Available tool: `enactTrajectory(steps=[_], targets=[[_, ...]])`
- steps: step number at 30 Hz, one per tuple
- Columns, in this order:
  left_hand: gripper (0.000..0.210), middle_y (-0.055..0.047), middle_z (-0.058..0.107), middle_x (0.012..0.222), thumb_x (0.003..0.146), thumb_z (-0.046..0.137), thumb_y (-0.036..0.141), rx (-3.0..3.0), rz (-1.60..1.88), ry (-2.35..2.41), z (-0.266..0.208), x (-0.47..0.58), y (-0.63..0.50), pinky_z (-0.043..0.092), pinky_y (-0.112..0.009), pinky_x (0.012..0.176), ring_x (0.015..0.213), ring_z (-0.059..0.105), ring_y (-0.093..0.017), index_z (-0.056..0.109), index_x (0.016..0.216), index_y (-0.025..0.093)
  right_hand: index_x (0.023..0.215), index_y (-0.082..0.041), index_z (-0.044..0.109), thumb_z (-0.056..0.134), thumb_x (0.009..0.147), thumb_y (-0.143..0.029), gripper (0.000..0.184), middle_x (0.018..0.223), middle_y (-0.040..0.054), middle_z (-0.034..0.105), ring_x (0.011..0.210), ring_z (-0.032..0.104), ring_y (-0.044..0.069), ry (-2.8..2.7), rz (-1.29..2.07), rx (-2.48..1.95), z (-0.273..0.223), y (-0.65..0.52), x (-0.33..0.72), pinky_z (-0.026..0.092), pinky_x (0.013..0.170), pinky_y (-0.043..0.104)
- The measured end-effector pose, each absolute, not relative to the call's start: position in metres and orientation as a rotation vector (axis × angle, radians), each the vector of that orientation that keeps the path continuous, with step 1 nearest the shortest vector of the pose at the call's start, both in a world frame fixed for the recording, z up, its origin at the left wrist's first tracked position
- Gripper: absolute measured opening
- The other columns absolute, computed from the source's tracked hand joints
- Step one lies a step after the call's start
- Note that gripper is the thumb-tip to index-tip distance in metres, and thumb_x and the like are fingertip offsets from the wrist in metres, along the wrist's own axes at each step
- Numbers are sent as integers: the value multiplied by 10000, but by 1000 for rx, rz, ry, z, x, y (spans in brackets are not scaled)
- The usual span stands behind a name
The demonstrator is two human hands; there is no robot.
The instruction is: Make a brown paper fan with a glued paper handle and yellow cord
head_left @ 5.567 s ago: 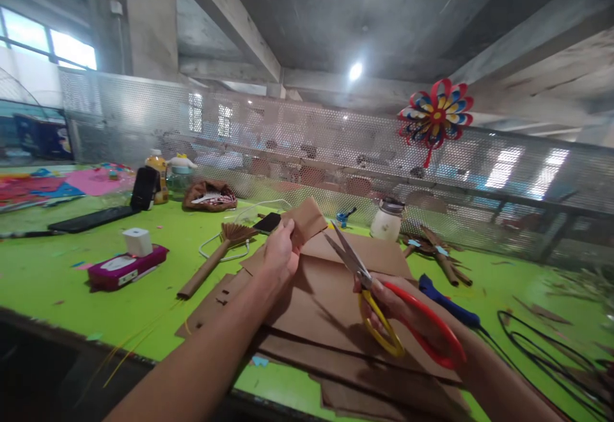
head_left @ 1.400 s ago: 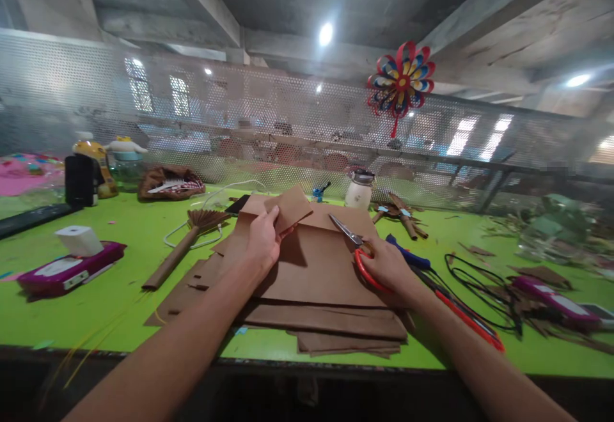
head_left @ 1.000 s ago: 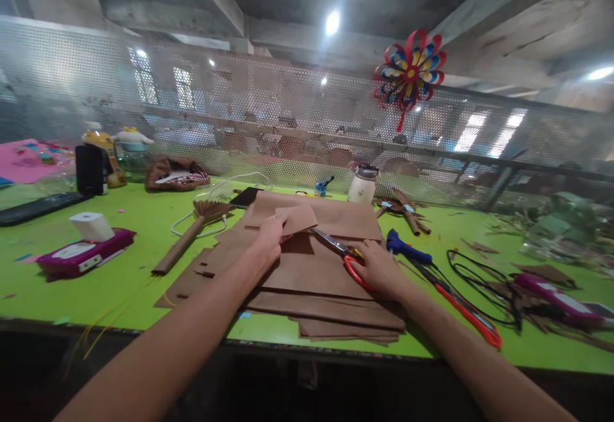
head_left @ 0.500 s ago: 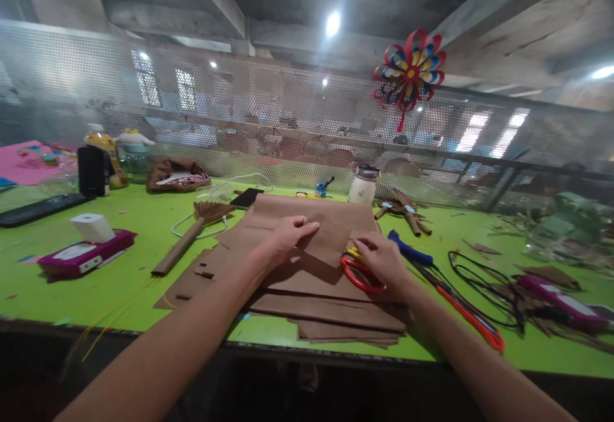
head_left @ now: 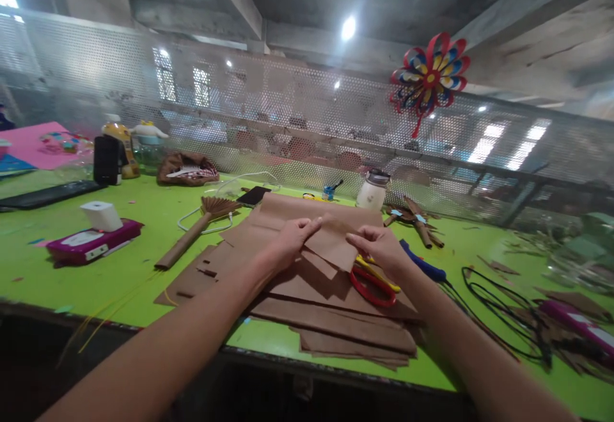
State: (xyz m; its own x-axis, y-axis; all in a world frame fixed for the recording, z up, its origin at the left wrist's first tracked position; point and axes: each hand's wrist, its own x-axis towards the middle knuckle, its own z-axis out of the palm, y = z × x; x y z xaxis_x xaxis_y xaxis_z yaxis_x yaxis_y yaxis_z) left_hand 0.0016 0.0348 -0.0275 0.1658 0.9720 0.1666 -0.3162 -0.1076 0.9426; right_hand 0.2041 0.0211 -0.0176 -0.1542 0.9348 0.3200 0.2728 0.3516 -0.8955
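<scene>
Between my two hands is a small piece of brown paper, tilted above a stack of larger brown sheets. My left hand pinches its left upper edge between thumb and fingers. At its right edge, the thumb and fingers of my right hand are closed on the paper. Red-and-yellow-handled scissors lie on the stack just below my right hand; their blades are hidden.
A glue gun with a blue handle and a black cable lie at the right. Left are a pleated brown paper piece and a purple device. A white jar stands behind. Mesh panel borders the green table.
My right hand has moved off the scissors and now grips the small paper's right edge. The paper is lifted and turned. The view has shifted slightly left.
</scene>
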Motion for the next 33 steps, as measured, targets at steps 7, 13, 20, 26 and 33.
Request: enactTrajectory(steps=[7,13,20,26,33], targets=[[283,-31,635,642,688,691,403,1213,1087,822,-45,-1,48,417,-249,539,567,582,-155,565,678,150,690,-173,587,727,615,-443,313,431,-83,428,387,337,61,-1388,817,-1051,-28,37,239,248,392,207],[228,-46,652,693,705,682,331,1218,988,792,-44,2,48,451,-278,620,628,612,-161,585,753,129,630,-167,598,768,554,-404,301,501,-54,494,448,404,78,-1281,827,-1011,-24,41,244,326,444,227],[167,-63,673,767,696,663,192,1234,979,782,-38,3,42,459,-288,650,664,625,-162,604,836,124,615,-173,557,817,500,-337,327,561,-49,546,532,477,96,-1165,845,-961,-26,40,239,381,507,226],[283,-104,690,857,664,665,130,1199,942,731,-37,4,41,486,-346,721,754,655,-212,618,943,121,640,-183,525,827,484,-343,375,542,-66,541,511,493,87,-1088,905,-905,-20,40,239,400,481,209],[335,-96,691,848,586,704,75,1142,976,747,-36,3,40,503,-343,716,711,656,-194,605,902,120,703,-173,591,843,446,-322,390,622,-26,635,575,576,115,-1038,1025,-855,-21,37,232,488,572,259]])
